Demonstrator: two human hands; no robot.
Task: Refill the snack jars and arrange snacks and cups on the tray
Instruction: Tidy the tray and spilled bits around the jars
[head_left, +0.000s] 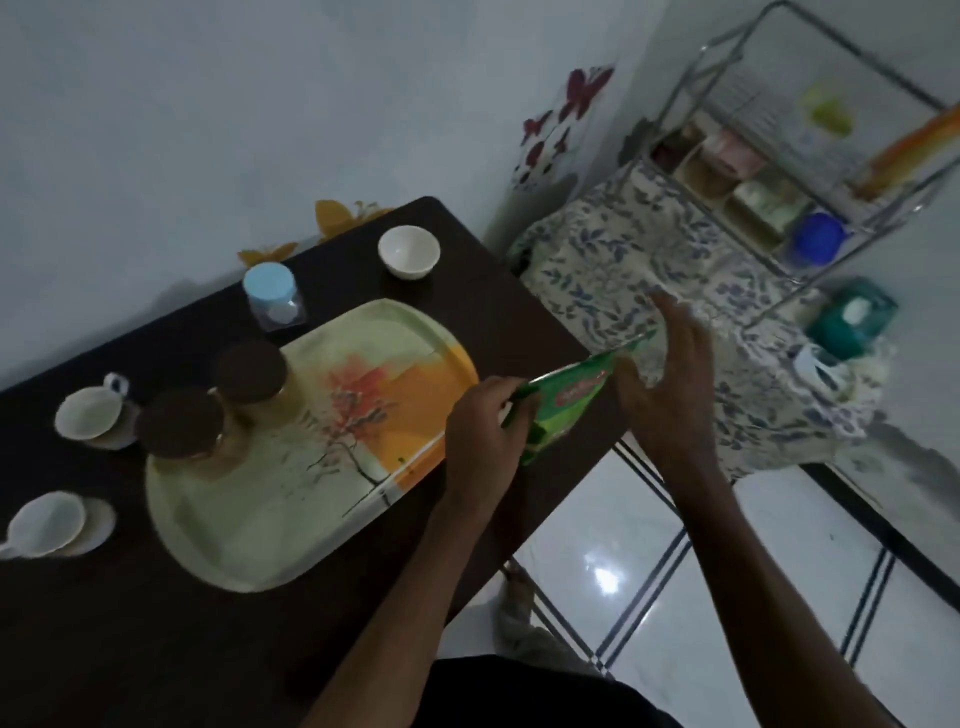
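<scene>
Gripping the green snack packet (566, 400) by its lower end, left hand (480, 436) holds it off the tray (260, 540) edge, long axis slanting up-right toward the spread, nearer right hand (670, 384), lidded jars (218, 405) lying well left.

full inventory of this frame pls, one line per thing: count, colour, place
table: 1, dark brown, left.
tray: 1, pale green with orange tree print, on table.
jars: 2, brown lids on, on tray's left part.
blue-lidded jar: 1, clear, beyond tray.
bowl: 1, white, table's far end.
cups: 2, white, on saucers left of tray.
snack packet: 1, green, above table's right edge.
rack: 1, metal, right, on floral cloth.
left hand: grips packet.
right hand: fingers straight, at packet's top.
</scene>
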